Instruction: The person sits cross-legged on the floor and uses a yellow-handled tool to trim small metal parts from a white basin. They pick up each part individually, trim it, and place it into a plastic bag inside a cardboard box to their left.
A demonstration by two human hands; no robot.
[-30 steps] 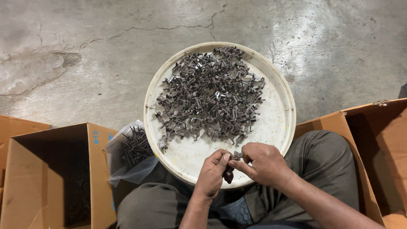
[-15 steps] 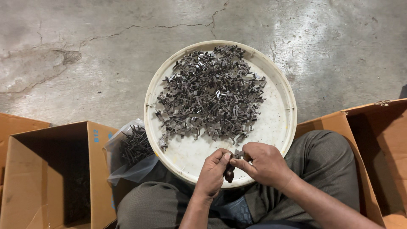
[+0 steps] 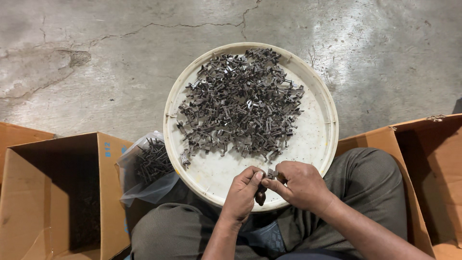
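A round white tray (image 3: 323,144) rests on my lap and holds a heap of several small dark metal clips (image 3: 243,106). Over the tray's near edge my left hand (image 3: 240,195) and my right hand (image 3: 301,185) meet. Together they pinch a small dark metal piece (image 3: 269,175) between thumbs and fingertips. A darker part hangs just below my left fingertips; what it is cannot be made out.
A clear plastic bag of dark metal parts (image 3: 151,166) lies left of the tray. An open cardboard box (image 3: 57,192) stands at the left, another (image 3: 426,168) at the right. Cracked concrete floor (image 3: 96,58) lies beyond. My knees in grey trousers (image 3: 370,188) flank the tray.
Both hands stay at the tray's near edge on the small piece, with only slight finger shifts. The heap has not moved.
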